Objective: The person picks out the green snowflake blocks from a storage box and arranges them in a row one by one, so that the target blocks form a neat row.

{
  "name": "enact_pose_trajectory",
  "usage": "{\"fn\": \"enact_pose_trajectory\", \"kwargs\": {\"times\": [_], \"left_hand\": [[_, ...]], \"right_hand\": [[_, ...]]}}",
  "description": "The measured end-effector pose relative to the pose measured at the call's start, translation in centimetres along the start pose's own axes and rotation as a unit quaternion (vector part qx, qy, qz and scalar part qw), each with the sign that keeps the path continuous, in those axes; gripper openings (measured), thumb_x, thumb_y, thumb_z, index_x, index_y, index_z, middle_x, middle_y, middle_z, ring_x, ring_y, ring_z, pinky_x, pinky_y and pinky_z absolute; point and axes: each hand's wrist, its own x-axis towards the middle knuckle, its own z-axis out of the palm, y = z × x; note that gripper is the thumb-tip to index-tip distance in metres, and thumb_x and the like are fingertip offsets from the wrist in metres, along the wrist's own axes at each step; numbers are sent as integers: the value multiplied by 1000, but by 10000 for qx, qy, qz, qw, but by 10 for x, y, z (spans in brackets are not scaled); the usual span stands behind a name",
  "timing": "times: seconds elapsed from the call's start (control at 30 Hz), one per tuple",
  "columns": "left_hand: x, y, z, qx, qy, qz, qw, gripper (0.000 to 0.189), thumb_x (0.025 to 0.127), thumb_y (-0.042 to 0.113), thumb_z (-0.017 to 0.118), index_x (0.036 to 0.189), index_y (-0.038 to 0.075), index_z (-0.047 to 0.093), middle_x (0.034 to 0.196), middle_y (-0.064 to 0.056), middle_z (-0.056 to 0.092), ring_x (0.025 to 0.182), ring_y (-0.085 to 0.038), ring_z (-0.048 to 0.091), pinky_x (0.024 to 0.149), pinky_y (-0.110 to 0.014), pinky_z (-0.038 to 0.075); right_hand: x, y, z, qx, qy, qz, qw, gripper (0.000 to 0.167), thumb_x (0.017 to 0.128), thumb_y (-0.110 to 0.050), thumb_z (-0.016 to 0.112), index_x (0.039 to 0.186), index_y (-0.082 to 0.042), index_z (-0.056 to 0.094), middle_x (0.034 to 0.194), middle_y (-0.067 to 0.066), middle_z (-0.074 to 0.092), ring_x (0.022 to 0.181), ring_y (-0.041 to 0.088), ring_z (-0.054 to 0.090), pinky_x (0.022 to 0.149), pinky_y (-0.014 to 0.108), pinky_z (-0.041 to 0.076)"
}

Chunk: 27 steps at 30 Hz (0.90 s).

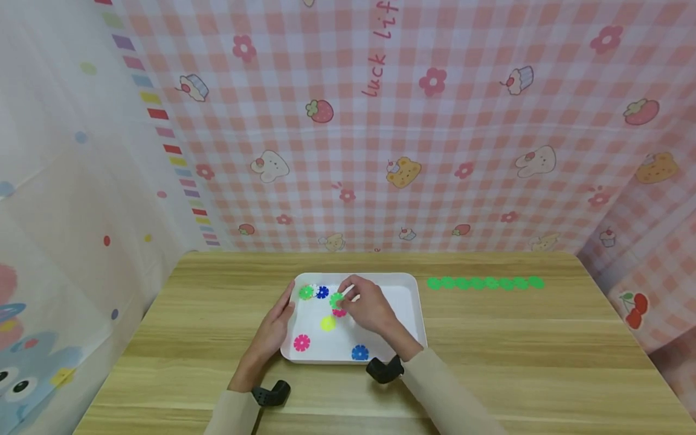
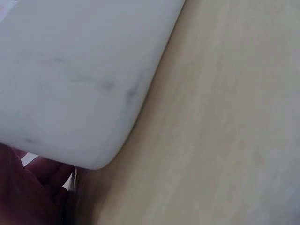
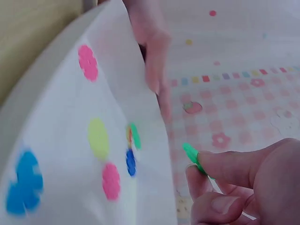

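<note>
My right hand (image 1: 370, 307) pinches a light green notched plastic disc (image 1: 336, 299) between thumb and fingertips, above the white tray (image 1: 397, 302). In the right wrist view the held disc (image 3: 191, 154) is seen nearly edge-on. At the tray's left side, my left hand (image 1: 273, 331) grips the rim; the left wrist view shows its curled fingers (image 2: 49, 176) at the tray edge. Inside the tray lie pink discs (image 1: 301, 343), a yellow disc (image 1: 328, 324), a light blue disc (image 1: 360, 352), a dark blue disc (image 1: 322, 292) and another green disc (image 1: 306, 292).
On the wooden table (image 1: 516, 344), right of the tray, a row of several green discs (image 1: 476, 283) runs along the back. A pink checked cloth (image 1: 348, 145) hangs behind the table, and a pale patterned cloth (image 1: 109, 181) hangs at the left.
</note>
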Motion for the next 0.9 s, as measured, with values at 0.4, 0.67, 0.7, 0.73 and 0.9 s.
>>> {"fn": "enact_pose_trajectory", "kwargs": {"times": [0.4,0.67,0.7,0.73,0.9], "left_hand": [[1,-2,-2,-166,-69,12,9998,51,109,23,29,159,27,21,166,3,15,153,-21,7,124,-45,4],[-2,7,-3,-247,-223,-177,9993,51,110,23,26,160,23,17,167,1,11,153,-21,3,124,-44,3],[-4,11,-3,-249,-233,-202,9992,51,110,21,26,160,22,17,167,0,11,153,-22,3,124,-45,3],[-6,16,-3,-247,-246,-216,9992,51,110,20,26,160,20,17,167,-1,11,153,-23,3,124,-45,3],[-15,33,-4,-185,-302,-194,9992,52,109,18,27,160,14,16,167,-7,10,153,-28,4,124,-48,4]], "right_hand": [[-10,21,-44,285,868,56,9958,15,87,-8,74,99,-10,65,84,5,67,64,15,58,55,26,46],[-19,37,-70,558,1296,446,9890,17,90,-11,72,106,-11,65,92,8,67,71,30,61,56,26,44],[-20,40,-74,589,1294,439,9889,17,91,-11,71,107,-10,64,93,9,67,72,32,61,56,26,43],[-22,44,-79,617,1275,434,9890,18,92,-12,70,108,-10,64,95,9,66,71,31,59,55,25,42],[-31,64,-104,606,1205,425,9899,21,97,-17,64,116,-9,60,102,11,64,80,26,62,60,25,45]]}}
